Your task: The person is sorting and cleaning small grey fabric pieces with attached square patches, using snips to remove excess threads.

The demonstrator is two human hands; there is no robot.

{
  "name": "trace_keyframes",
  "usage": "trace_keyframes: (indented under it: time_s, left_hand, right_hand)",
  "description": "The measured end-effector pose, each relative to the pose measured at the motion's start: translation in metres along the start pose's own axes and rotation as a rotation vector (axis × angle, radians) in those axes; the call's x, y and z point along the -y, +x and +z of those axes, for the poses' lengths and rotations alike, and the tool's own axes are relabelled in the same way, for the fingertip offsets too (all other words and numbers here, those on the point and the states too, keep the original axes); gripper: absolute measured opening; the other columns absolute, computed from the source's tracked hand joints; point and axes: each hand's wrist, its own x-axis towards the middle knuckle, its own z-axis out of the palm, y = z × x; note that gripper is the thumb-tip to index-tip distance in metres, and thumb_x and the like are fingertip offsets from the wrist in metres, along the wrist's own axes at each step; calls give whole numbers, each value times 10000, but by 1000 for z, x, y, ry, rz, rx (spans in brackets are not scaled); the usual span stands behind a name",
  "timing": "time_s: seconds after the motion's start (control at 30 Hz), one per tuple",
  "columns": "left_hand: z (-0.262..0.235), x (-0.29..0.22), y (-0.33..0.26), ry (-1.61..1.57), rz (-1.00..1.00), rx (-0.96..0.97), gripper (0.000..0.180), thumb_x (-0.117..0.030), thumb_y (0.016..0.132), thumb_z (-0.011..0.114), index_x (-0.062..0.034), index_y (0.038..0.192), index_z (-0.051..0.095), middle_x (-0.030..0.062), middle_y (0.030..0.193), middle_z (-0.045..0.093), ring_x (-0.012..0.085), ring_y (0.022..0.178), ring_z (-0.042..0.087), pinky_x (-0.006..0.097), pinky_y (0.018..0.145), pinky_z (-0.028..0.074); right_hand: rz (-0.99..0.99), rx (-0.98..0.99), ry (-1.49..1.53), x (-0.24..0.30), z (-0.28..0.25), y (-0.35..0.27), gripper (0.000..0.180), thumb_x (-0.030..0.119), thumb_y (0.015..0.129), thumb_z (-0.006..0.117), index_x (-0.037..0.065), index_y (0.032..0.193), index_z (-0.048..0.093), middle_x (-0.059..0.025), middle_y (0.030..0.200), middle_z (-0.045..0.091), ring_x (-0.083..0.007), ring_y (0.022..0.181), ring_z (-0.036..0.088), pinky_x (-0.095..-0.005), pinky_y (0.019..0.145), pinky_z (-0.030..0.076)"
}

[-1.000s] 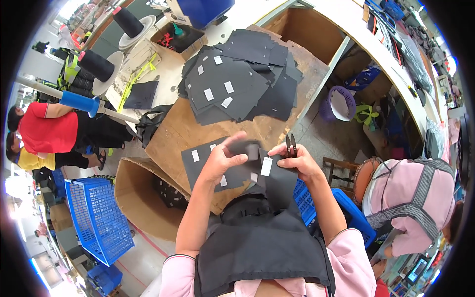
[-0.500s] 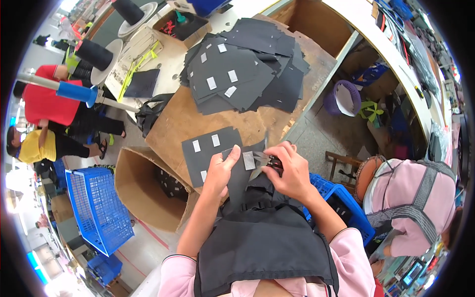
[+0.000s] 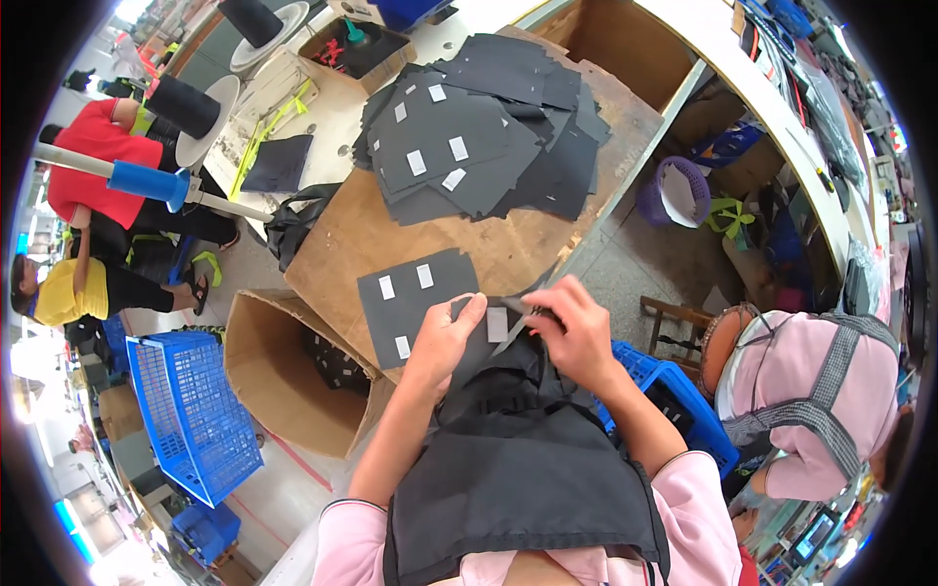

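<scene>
My left hand (image 3: 440, 347) is closed on a dark grey sheet piece (image 3: 476, 354), its thumb pressed on top. A small white patch (image 3: 497, 324) sits on this piece, between my two hands. My right hand (image 3: 581, 332) is at the piece's right edge, fingers bent together around small dark thread snips (image 3: 535, 312), mostly hidden by the fingers. Under and beyond my left hand, another dark sheet (image 3: 401, 303) with several white patches lies on the brown board (image 3: 337, 239).
A large pile of dark sheets (image 3: 459, 156) covers the board's far part. Left of the board stand an open cardboard box (image 3: 259, 381) and a blue crate (image 3: 191, 415). Another blue crate (image 3: 635, 371) is by my right forearm. A person in pink (image 3: 811, 400) sits at right.
The snips' blades, pointing at the white patch before, are now mostly hidden in my right hand. Its fingers have shifted onto the piece's right edge. My left hand has barely moved.
</scene>
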Motion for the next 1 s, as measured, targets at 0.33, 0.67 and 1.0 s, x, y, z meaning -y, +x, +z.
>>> trace_keyframes:
  time_s: [0.33, 0.67, 1.0]
  left_hand:
    - [-14, 17, 6, -4, 128, 105, 365, -404, 899, 549, -39, 914, 539, -8, 786, 504, 84, 724, 452, 237, 626, 397]
    - [-3, 4, -2, -95, -74, 50, 357, -201, 795, 709, 27, 1036, 578, 88, 914, 631, 151, 792, 616, 276, 693, 522]
    - [4, 3, -6, 41, -5, 54, 283, -213, 822, 685, 10, 977, 608, 27, 851, 615, 82, 740, 547, 218, 651, 453]
  right_hand:
    - [359, 590, 478, -18, -29, 29, 209, 186, 774, 663, 25, 775, 530, 9, 653, 453, -78, 577, 418, -250, 483, 346]
    - [-24, -169, -104, 5, -8, -8, 276, 55, 715, 681, 74, 969, 573, -91, 825, 536, -225, 598, 530, -295, 534, 440]
    - [-14, 64, -132, 4, -19, -4, 264, 127, 694, 706, 100, 931, 595, -55, 782, 529, -255, 645, 567, -345, 550, 447]
